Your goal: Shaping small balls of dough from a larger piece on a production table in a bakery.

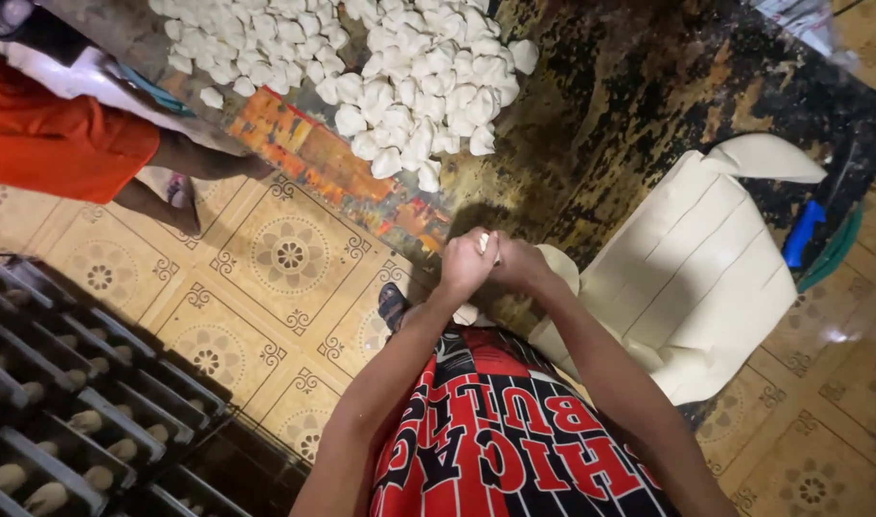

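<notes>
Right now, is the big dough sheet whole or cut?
Cut: the dough sheet shows parallel slits dividing it into strips, one corner folded over.

The small white piece of dough (484, 242) pinched between the left hand (466, 260) and right hand (520, 262) is mostly hidden by the fingers (476, 251), while the heap of dough pieces (399, 67) at the counter's (591, 115) far edge is cut off by the picture's top edge.
</notes>
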